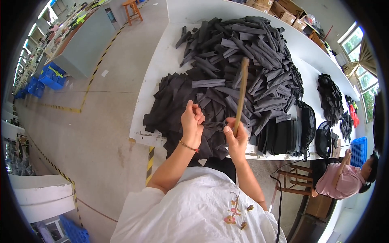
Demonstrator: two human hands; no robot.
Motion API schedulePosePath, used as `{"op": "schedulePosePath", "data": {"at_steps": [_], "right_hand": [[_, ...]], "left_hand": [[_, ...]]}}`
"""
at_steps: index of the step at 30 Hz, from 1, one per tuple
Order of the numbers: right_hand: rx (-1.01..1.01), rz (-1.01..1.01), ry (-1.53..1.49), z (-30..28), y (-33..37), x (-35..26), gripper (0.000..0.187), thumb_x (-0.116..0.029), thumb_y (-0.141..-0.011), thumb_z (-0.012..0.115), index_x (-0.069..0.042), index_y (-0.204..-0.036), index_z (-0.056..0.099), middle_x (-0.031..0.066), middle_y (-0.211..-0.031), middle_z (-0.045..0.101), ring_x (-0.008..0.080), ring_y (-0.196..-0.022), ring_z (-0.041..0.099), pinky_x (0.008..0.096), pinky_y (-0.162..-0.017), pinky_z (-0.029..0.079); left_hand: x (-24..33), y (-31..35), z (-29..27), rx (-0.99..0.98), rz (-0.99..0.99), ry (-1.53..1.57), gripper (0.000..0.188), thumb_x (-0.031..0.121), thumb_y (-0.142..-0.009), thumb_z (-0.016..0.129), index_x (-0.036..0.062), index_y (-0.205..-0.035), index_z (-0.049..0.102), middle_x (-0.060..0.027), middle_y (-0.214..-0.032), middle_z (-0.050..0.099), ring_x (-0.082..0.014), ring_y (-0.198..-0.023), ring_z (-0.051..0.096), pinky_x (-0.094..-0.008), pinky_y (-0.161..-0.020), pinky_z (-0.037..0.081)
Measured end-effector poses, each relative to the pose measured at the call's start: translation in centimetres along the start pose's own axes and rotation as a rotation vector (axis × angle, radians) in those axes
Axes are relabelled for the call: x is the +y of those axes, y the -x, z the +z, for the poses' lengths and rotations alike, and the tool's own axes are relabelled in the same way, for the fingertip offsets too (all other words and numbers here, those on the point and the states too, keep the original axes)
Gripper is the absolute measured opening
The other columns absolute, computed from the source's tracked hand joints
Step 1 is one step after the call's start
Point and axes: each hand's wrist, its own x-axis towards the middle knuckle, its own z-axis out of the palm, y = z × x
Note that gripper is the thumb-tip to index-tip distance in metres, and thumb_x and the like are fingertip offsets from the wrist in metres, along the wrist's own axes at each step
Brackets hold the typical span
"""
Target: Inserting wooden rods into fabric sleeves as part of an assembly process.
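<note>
My right hand [237,139] grips the lower end of a long, thin wooden stick [242,89], which points up and away from me. To its left, my left hand [192,121] is closed with the fingers curled in; whatever it may hold is hidden. Both hands are above the near part of a white table [156,73]. Under and around them lie loose dark fabric pieces [172,95]. Beyond rises a large heap of narrow, dark grey folded or tube-like fabric pieces [251,44].
Right of my hands stands a row of black flat pieces [281,137], beside black mesh items [308,121]. Farther right, a person in a pink top [340,180] sits near a blue basket [359,150]. A wooden stool [293,180] and a dark cable [279,182] are close by.
</note>
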Motion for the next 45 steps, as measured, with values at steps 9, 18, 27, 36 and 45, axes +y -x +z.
{"op": "schedulePosePath", "data": {"at_steps": [9,18,27,36,45], "right_hand": [[0.041,0.134,-0.107,-0.9,-0.5,0.5,0.021,-0.021,-0.099,0.056,-0.003,-0.09,0.059,-0.0076,-0.066,0.045,-0.0003,-0.054,0.035,0.0183,-0.046,0.026],[0.405,-0.255,-0.188,-3.2,-5.2,-4.4,0.023,-0.022,-0.102,0.049,-0.009,-0.083,0.049,-0.0023,-0.065,0.042,0.0049,-0.048,0.033,0.022,-0.042,0.024],[0.01,0.024,-0.081,-4.0,-1.9,-2.0,0.019,-0.023,-0.09,0.069,-0.006,-0.09,0.06,-0.0064,-0.071,0.051,0.0015,-0.057,0.041,0.0179,-0.049,0.031],[0.095,0.15,-0.174,-0.8,-1.4,0.6,0.015,-0.017,-0.096,0.061,-0.004,-0.089,0.056,-0.0085,-0.065,0.043,0.0,-0.053,0.034,0.0184,-0.046,0.026],[0.218,0.042,-0.328,-4.3,-5.7,-1.1,0.02,-0.023,-0.098,0.057,-0.008,-0.085,0.056,-0.0087,-0.058,0.04,0.0011,-0.046,0.032,0.0197,-0.041,0.021]], "left_hand": [[-2.2,-0.3,-1.2,-0.528,0.265,-0.796,0.04,0.023,-0.093,0.06,0.0007,-0.126,0.053,-0.0046,-0.098,0.065,-0.0121,-0.086,0.061,-0.0286,-0.078,0.05],[-3.4,5.9,-3.8,-0.891,-0.267,-0.921,0.04,0.028,-0.102,0.042,0.0027,-0.073,0.052,-0.0024,-0.057,0.052,-0.0123,-0.053,0.055,-0.027,-0.054,0.045],[-2.5,4.7,-5.0,-0.63,0.038,-0.956,0.034,0.023,-0.102,0.047,0.001,-0.077,0.052,-0.003,-0.058,0.052,-0.011,-0.052,0.054,-0.0253,-0.051,0.045],[-4.0,6.2,-4.7,-0.731,-0.07,-0.889,0.029,0.02,-0.103,0.042,0.0027,-0.081,0.047,-0.0049,-0.061,0.051,-0.0125,-0.053,0.054,-0.0272,-0.052,0.047],[-3.7,7.1,-7.0,-0.756,0.087,-1.007,0.025,0.01,-0.094,0.039,0.0014,-0.074,0.05,-0.0054,-0.063,0.055,-0.0121,-0.061,0.057,-0.0251,-0.058,0.044]]}}
